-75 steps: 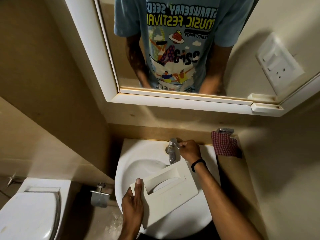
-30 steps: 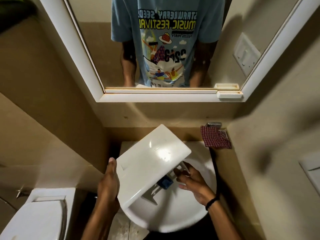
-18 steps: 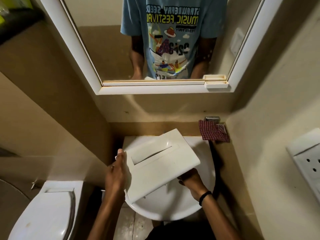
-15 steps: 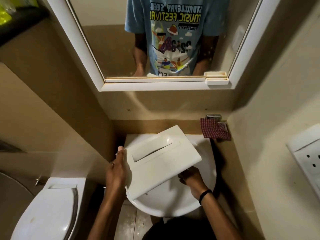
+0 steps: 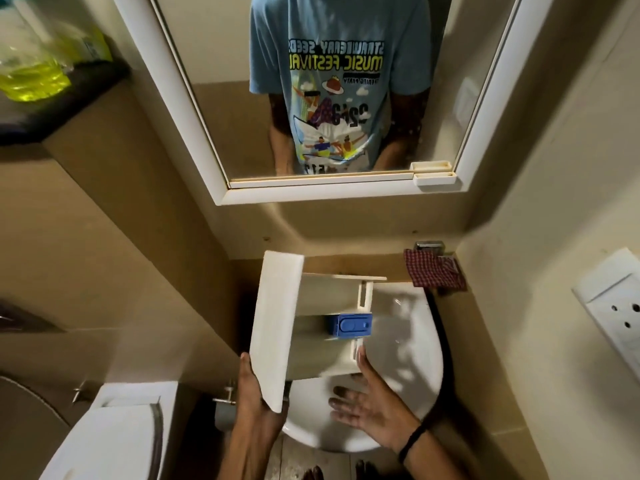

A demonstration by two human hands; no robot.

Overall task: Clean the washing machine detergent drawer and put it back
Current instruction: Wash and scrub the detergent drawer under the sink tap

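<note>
The white detergent drawer (image 5: 277, 323) is held on edge above the white wash basin (image 5: 408, 358), its front panel to the left and its compartments facing me. A blue siphon insert (image 5: 349, 326) sits in the middle of the drawer. My left hand (image 5: 252, 393) grips the lower end of the front panel. My right hand (image 5: 370, 400) is spread flat with fingers apart just under the drawer's lower right corner, the thumb touching its side; it holds nothing. The tap is hidden behind the drawer.
A red checked cloth (image 5: 433, 273) lies at the basin's back right corner. A mirror (image 5: 329, 98) hangs above. A toilet (image 5: 114, 438) stands at lower left, a wall socket (image 5: 616, 313) at right, and a shelf with a yellow-green bottle (image 5: 31, 74) at upper left.
The drawer has been turned from front panel up to standing on edge with its compartments and blue insert showing. My right hand came off the drawer's underside and opened.
</note>
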